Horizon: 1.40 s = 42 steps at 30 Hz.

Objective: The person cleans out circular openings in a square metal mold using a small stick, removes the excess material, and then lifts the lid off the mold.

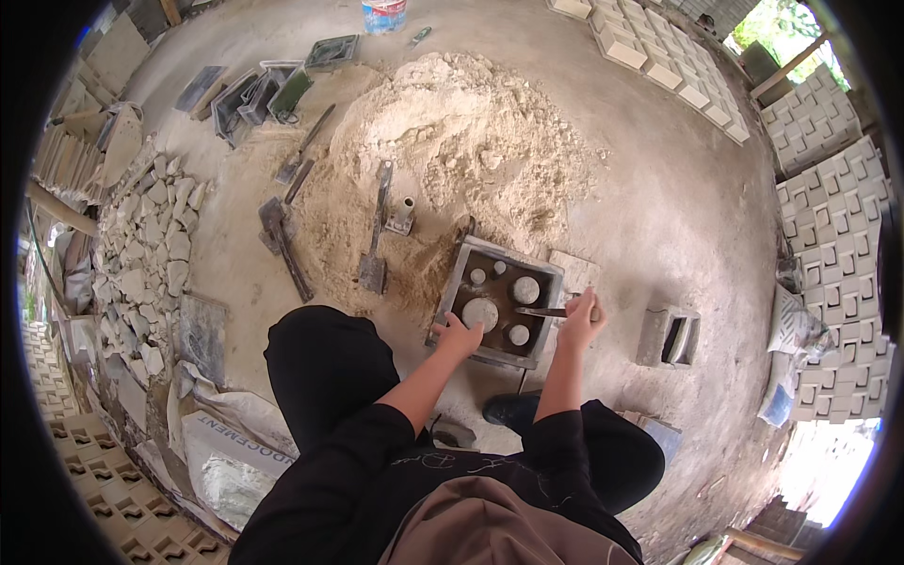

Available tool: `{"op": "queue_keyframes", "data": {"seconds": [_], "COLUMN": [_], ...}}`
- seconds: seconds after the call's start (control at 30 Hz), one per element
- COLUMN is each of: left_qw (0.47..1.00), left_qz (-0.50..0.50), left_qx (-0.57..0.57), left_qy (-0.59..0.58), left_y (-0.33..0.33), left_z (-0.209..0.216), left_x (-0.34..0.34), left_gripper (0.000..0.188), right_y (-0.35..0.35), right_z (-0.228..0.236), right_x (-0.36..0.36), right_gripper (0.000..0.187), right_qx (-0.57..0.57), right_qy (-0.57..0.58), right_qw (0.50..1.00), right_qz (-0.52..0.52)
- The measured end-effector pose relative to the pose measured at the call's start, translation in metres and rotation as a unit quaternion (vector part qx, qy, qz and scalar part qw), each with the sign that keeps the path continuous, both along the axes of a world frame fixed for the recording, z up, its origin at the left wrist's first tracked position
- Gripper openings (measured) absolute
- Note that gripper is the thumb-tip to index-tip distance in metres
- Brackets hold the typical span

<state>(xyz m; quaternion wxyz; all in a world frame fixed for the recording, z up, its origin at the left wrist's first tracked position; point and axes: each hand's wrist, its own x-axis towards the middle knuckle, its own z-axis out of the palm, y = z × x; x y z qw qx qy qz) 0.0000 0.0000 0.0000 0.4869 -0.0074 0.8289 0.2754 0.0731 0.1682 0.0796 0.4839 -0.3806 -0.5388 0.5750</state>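
Observation:
A square grey mould frame (454,282) sits on the floor before me. Several round pale discs of different sizes, such as the large disc (479,314), stand out of a brown fill (499,294) inside it. My left hand (459,337) lies at the near left side of the frame, fingers spread, close to the large disc. In my right hand (583,318), at the frame's right side, is a small trowel (541,312). Its narrow dark blade reaches in over the fill between two discs. My fingers wrap its handle and mostly hide it.
A heap of pale powder (461,122) lies beyond the frame. To its left are a shovel (374,268), a hammer (278,221) and dark moulds (254,94). Broken stones (146,245) lie far left. A hollow block (669,336) stands right; patterned blocks (833,254) are stacked beyond.

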Motion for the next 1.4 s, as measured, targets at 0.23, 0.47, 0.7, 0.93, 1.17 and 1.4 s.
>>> {"op": "queue_keyframes", "data": {"seconds": [0.23, 0.47, 0.7, 0.93, 1.17, 1.4], "left_qw": [0.999, 0.995, 0.998, 0.999, 1.000, 0.999], "left_qz": [-0.013, -0.033, -0.030, -0.026, -0.006, -0.025], "left_qx": [0.010, -0.010, -0.010, -0.008, 0.016, -0.014], "left_qy": [0.031, 0.099, 0.057, 0.019, 0.017, 0.026], "left_y": [0.003, -0.015, -0.007, -0.003, -0.010, -0.006], "left_z": [0.002, -0.022, -0.010, -0.001, -0.011, -0.009], "left_x": [0.009, 0.015, 0.013, 0.011, 0.008, 0.013], "left_gripper": [0.093, 0.093, 0.095, 0.097, 0.098, 0.086], "right_y": [-0.014, -0.022, -0.008, -0.022, -0.009, -0.007], "right_z": [-0.004, 0.026, 0.003, -0.001, 0.019, 0.007], "right_x": [0.015, 0.008, -0.005, 0.002, 0.002, 0.001], "right_gripper": [0.038, 0.039, 0.038, 0.034, 0.036, 0.038], "right_qx": [0.046, 0.000, -0.011, 0.062, 0.039, 0.016], "right_qy": [0.012, 0.043, -0.021, -0.087, 0.013, -0.029], "right_qw": [0.999, 0.999, 0.999, 0.994, 0.999, 0.999], "right_qz": [-0.025, -0.029, -0.037, -0.019, -0.027, 0.031]}}
